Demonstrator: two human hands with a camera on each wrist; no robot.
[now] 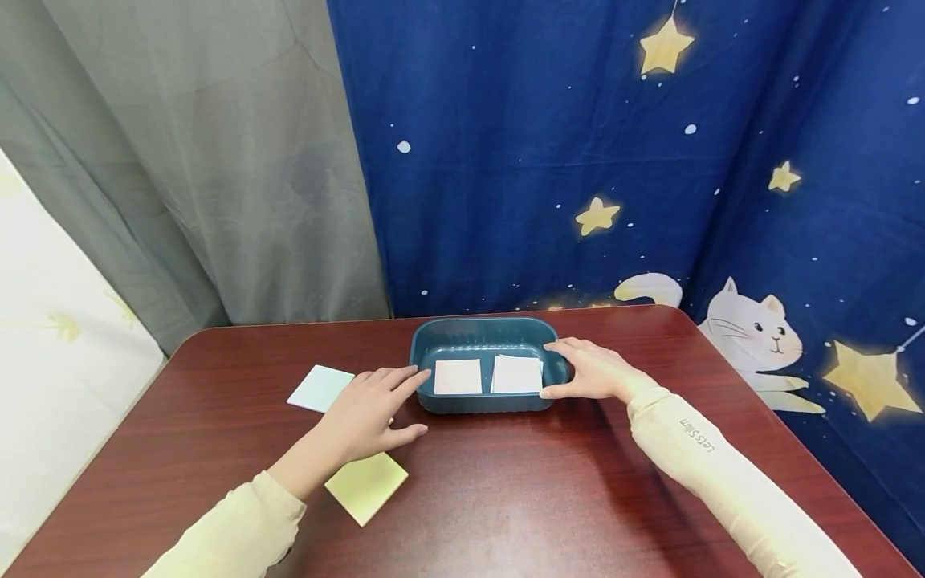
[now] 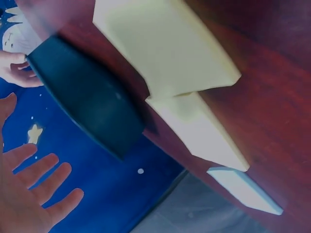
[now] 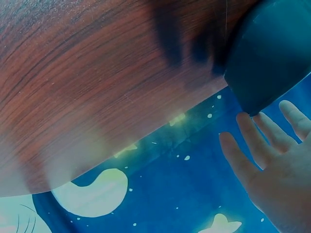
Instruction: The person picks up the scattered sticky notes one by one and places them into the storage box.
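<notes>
A dark teal basket [image 1: 484, 405] stands near the table's far edge. Inside lie a pale pinkish-white square of paper [image 1: 458, 376] and a white stack of square papers [image 1: 517, 375], side by side. My right hand [image 1: 598, 372] spans the basket's right end, fingertips at its rim and thumb by the front corner; its fingers look mostly straight in the right wrist view. My left hand [image 1: 370, 411] hovers with spread fingers just left of the basket, apparently holding nothing. Below it lies a yellow sticky-note pad [image 1: 366, 486]. A second yellowish pad [image 2: 199, 127] shows in the left wrist view.
A light blue note pad [image 1: 320, 388] lies left of the basket, partly behind my left hand. The reddish-brown wooden table [image 1: 506, 498] ends just behind the basket. A grey curtain [image 1: 289, 201] and a blue star-patterned curtain [image 1: 506, 160] hang beyond it.
</notes>
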